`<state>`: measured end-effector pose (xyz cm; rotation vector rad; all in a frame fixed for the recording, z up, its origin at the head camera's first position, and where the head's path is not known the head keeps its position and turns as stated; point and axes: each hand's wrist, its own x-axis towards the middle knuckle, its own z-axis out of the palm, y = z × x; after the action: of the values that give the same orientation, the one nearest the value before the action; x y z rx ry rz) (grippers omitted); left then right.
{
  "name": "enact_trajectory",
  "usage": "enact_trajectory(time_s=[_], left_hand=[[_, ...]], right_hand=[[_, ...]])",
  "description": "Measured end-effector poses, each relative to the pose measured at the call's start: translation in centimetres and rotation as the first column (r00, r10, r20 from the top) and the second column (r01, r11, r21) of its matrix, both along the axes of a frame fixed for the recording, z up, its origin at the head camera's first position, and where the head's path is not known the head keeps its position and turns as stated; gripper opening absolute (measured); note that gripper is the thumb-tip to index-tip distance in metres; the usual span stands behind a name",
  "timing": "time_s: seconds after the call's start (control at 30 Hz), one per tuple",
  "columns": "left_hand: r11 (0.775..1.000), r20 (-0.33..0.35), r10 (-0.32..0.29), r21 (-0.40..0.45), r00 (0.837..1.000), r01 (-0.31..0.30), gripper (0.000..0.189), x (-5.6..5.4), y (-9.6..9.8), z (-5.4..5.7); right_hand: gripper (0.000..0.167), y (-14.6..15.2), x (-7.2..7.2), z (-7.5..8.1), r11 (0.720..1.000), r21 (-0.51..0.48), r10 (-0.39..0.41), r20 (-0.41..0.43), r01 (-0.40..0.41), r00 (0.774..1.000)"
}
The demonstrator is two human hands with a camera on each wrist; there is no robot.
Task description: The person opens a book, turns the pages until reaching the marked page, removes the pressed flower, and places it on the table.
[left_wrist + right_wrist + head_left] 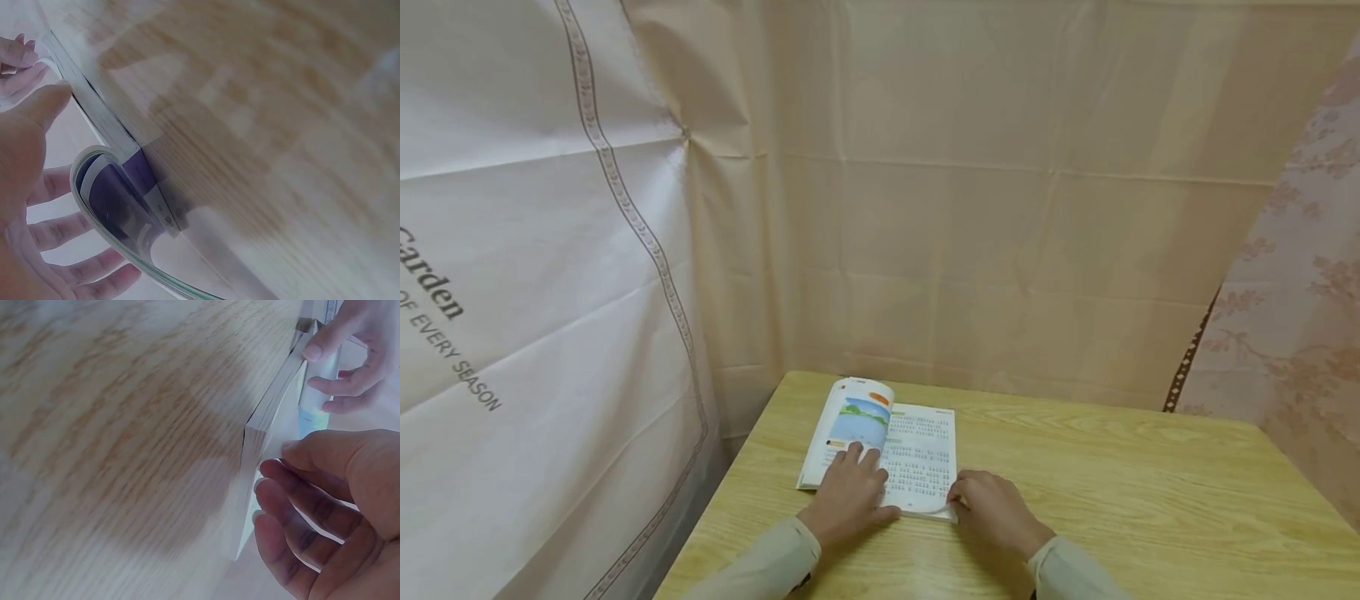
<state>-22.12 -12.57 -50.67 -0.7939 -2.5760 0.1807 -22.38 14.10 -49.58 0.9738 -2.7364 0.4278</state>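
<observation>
An open book [921, 454] lies on the wooden table, with a blue and green picture on its left page [863, 421] and rows of text on the right. My left hand [852, 493] rests with its fingers spread over the left page and the fold, thumb at the bottom edge. The left wrist view shows the left-hand leaves [94, 181] bowed up beside those fingers. At the lower right corner my right hand [996, 507] pinches a page [936, 502] between thumb and forefinger, and that corner is slightly lifted off the page block [275, 400].
The wooden table [1112, 492] extends to the right of the book. A beige cloth [1000, 208] hangs behind it. White printed cloth [550, 250] hangs on the left, and a floral cloth [1300, 333] on the right.
</observation>
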Motion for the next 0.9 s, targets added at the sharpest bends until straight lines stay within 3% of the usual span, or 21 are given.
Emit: enact_trajectory(time_s=[0.27, 0.53, 0.8, 0.9], left_hand=[[1.000, -0.025, 0.021, -0.018, 0.999, -0.021, 0.059, 0.14, 0.19, -0.28], [0.999, -0.010, 0.037, -0.007, 0.999, -0.037, 0.063, 0.19, 0.39, -0.01], [0.999, -0.077, -0.023, 0.034, 0.997, 0.026, 0.040, 0.09, 0.26, -0.18], [0.999, -0.076, -0.027, 0.042, 0.997, 0.030, 0.031, 0.04, 0.34, -0.17]], right_hand=[[0.007, -0.03, 0.09, -0.06, 0.999, -0.021, -0.029, 0.029, 0.030, 0.999], [0.006, -0.12, 0.07, 0.36, 0.996, -0.078, -0.055, -0.032, 0.052, 0.998], [0.005, -0.35, 0.20, 0.71, 0.977, -0.183, -0.118, -0.024, 0.112, 0.993], [0.013, -0.34, 0.19, 0.76, 0.962, -0.230, -0.153, -0.022, 0.144, 0.988]])
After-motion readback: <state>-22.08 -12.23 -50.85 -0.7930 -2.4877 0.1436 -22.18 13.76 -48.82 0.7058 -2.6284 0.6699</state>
